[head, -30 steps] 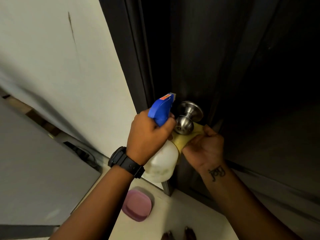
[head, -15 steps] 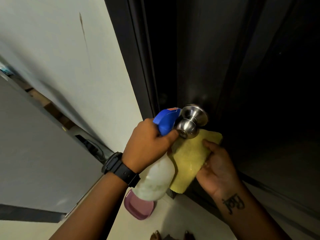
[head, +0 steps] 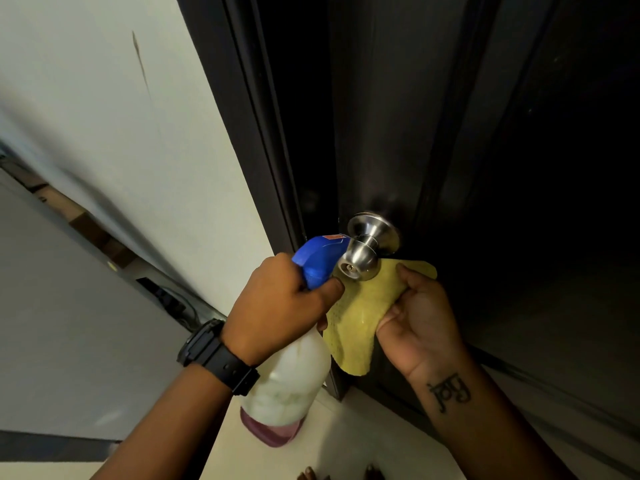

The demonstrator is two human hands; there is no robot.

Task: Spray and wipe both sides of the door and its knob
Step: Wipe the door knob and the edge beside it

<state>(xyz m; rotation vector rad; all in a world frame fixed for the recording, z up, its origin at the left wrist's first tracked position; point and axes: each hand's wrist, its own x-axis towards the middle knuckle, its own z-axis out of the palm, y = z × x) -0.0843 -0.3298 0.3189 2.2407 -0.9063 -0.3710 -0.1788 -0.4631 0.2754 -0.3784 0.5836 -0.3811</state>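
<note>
A dark door (head: 398,116) fills the upper right, with a round steel knob (head: 363,251) at its left edge. My left hand (head: 277,306) grips a white spray bottle (head: 291,379) by its blue trigger head (head: 318,261), whose nozzle sits right beside the knob. My right hand (head: 415,320) holds a yellow cloth (head: 360,313) spread just under the knob, thumb on top of the cloth. The cloth's upper edge touches the underside of the knob.
A white wall (head: 121,133) stands left of the dark door frame (head: 249,116). A pink dish-like object (head: 270,434) lies on the pale floor below the bottle. Toes show at the bottom edge (head: 311,474).
My right hand drew the cloth down off the knob and opened it out flat beneath it. The spray head has shifted closer to the knob.
</note>
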